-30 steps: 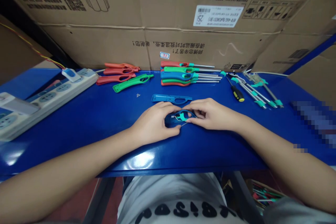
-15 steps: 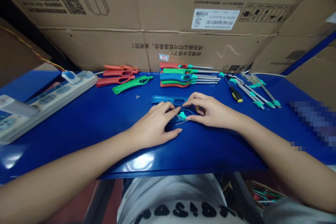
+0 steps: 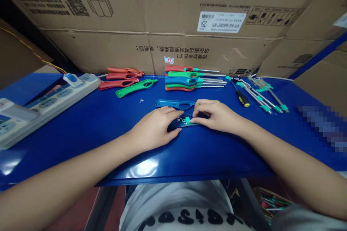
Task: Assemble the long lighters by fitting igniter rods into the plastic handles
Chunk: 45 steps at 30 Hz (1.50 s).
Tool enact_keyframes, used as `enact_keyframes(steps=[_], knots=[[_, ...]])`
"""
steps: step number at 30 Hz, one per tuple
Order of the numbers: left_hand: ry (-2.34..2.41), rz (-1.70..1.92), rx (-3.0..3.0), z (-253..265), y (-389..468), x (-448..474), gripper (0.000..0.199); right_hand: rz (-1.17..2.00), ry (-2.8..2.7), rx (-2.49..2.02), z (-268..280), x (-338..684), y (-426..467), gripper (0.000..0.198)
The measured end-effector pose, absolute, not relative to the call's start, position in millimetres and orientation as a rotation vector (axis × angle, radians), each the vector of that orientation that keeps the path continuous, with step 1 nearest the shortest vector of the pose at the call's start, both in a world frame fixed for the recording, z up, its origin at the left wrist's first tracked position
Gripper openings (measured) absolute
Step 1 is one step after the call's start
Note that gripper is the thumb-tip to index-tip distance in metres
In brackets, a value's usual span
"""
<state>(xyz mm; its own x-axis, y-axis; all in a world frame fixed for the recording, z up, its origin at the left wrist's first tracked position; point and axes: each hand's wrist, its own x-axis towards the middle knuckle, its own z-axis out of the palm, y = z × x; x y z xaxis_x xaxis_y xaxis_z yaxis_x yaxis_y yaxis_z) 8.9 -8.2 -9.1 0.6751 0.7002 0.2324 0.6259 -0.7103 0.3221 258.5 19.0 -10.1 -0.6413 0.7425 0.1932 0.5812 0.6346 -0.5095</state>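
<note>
A blue lighter casing half (image 3: 192, 125) lies on the table between my hands, with a teal-green trigger (image 3: 187, 119) and thin wires inside it. My left hand (image 3: 155, 127) holds the casing's left end, thumb on the near side and fingers over the far side. My right hand (image 3: 217, 115) is closed in a pinch at the trigger, thumb tip against it; its curled fingers hide the casing's right end. Just behind them rests a second blue casing half (image 3: 169, 103), its right end covered by my right hand.
Several assembled lighters (image 3: 181, 79) are stacked at the back beside red casing halves (image 3: 119, 83) and a green casing half (image 3: 135, 88). Small screws (image 3: 141, 100) lie left. A screwdriver (image 3: 243, 98) and metal lighter tubes (image 3: 257, 95) are right. A power strip (image 3: 62, 97) borders the left.
My left hand has shifted slightly left and its thumb has drawn in against the casing. The thin rod seen at the casing's near edge no longer shows apart. My right hand stays at the trigger.
</note>
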Motion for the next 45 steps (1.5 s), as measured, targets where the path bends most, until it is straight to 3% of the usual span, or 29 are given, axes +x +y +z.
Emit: enact_keyframes(steps=[7, 16, 27, 33, 45], knots=[[1.071, 0.515, 2.639, -10.6, -6.1, 6.2, 0.043, 0.666, -2.442, -1.025, -11.3, 260.7, 23.0, 0.023], [1.076, 0.495, 2.629, -8.0, -6.9, 8.3, 0.043, 0.766, -2.454, -1.068, -6.2, 256.6, 18.0, 0.016], [1.088, 0.504, 2.606, -6.8, -7.4, 9.2, 0.037, 1.003, -2.212, -1.378, -13.0, 252.0, 23.1, 0.037], [1.106, 0.486, 2.627, -7.1, -8.7, 9.1, 0.039, 1.079, -2.195, -1.371, -12.2, 253.6, 24.0, 0.039], [1.114, 0.457, 2.645, -8.1, -10.1, 8.4, 0.038, 1.058, -2.182, -1.342, -4.5, 255.4, 24.5, 0.043]])
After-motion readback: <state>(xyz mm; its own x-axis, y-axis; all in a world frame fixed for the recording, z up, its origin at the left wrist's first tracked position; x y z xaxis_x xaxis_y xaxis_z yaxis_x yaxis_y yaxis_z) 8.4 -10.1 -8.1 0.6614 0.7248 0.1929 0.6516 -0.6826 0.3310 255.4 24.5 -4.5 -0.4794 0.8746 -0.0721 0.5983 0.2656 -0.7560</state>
